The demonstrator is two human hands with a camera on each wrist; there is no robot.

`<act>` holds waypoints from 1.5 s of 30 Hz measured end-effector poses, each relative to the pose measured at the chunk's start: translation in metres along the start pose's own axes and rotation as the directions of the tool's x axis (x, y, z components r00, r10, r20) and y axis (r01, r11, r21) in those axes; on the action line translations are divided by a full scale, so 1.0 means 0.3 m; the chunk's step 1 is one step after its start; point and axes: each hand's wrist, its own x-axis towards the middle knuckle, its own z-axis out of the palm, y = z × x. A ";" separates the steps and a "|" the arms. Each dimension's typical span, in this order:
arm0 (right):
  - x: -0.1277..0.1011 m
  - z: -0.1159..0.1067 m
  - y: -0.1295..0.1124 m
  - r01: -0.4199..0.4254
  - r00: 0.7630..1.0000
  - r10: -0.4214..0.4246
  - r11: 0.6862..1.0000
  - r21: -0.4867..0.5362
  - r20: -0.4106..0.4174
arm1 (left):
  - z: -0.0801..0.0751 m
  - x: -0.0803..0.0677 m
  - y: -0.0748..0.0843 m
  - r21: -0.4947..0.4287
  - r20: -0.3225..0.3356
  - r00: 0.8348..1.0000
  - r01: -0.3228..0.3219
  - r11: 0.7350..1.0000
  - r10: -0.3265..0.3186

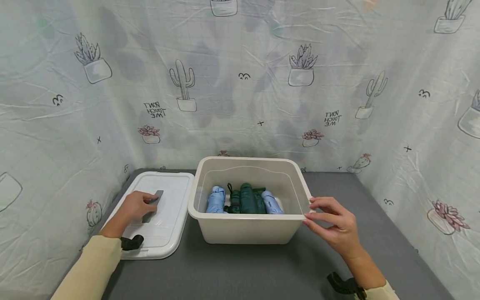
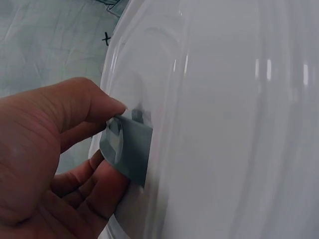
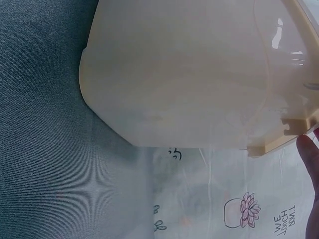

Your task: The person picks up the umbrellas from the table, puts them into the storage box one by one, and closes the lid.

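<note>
A cream storage box (image 1: 245, 230) stands lidless on the table. My right hand (image 1: 335, 223) holds its rim at the right front corner, fingertips and thumb at the edge; the right wrist view shows a finger (image 3: 310, 154) there beside the box's outer wall. Left of the box lies a white lid (image 1: 175, 212). My left hand (image 1: 138, 205) pinches a grey latch (image 2: 135, 149) on it between thumb and fingers. Inside the box are folded umbrellas: a light blue one (image 1: 216, 201), dark green ones (image 1: 248, 200) in the middle, and a pale blue one (image 1: 271, 203) on the right.
The dark grey tabletop (image 1: 240, 273) runs under both lid and box. A pale curtain (image 1: 240, 100) printed with cacti and potted plants hangs close behind the table and along both sides. The lid's right edge lies close beside the box.
</note>
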 end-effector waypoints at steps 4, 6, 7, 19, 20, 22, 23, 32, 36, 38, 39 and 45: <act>-0.001 -0.001 0.001 0.002 1.000 -0.002 1.000 0.007 0.001 | -0.008 0.006 -0.013 -0.030 0.036 0.999 -0.023 0.999 0.024; -0.001 -0.001 0.003 0.004 1.000 -0.004 1.000 0.006 0.000 | -0.015 0.006 -0.016 -0.049 0.050 0.998 -0.045 0.998 0.047; -0.002 -0.003 0.003 0.003 1.000 -0.003 1.000 0.002 0.001 | -0.018 0.007 -0.018 -0.059 0.057 0.997 -0.055 0.997 0.059; -0.006 -0.007 0.004 -0.019 1.000 0.019 1.000 0.000 0.006 | -0.060 -0.001 -0.033 -0.134 0.083 0.989 -0.111 0.985 0.123; -0.006 -0.007 0.003 -0.023 1.000 0.023 1.000 0.001 0.008 | -0.068 -0.004 -0.034 -0.136 0.082 0.988 -0.116 0.984 0.128; -0.006 -0.007 0.003 -0.027 1.000 0.027 1.000 0.002 0.010 | -0.084 -0.013 -0.031 -0.152 0.087 0.987 -0.123 0.981 0.137; -0.006 -0.007 0.002 -0.029 1.000 0.029 1.000 0.000 0.012 | -0.093 -0.017 -0.028 -0.158 0.090 0.985 -0.129 0.979 0.144; 0.000 -0.006 0.000 -0.024 1.000 0.023 1.000 0.010 0.014 | -0.152 -0.042 -0.015 -0.198 0.110 0.981 -0.134 0.971 0.158; 0.000 -0.005 -0.001 -0.027 1.000 0.026 1.000 0.010 0.017 | -0.181 -0.043 -0.006 -0.242 0.102 0.977 -0.160 0.957 0.189; 0.000 -0.005 0.000 -0.028 0.999 0.027 1.000 0.012 0.018 | -0.198 -0.041 -0.002 -0.254 0.098 0.973 -0.178 0.951 0.208; -0.001 -0.006 0.000 -0.028 0.999 0.028 1.000 0.012 0.018 | -0.207 -0.041 0.001 -0.253 0.093 0.971 -0.189 0.949 0.219; -0.003 -0.007 0.001 -0.030 0.999 0.029 0.999 0.016 0.015 | -0.258 -0.043 0.035 -0.268 0.065 0.957 -0.256 0.929 0.283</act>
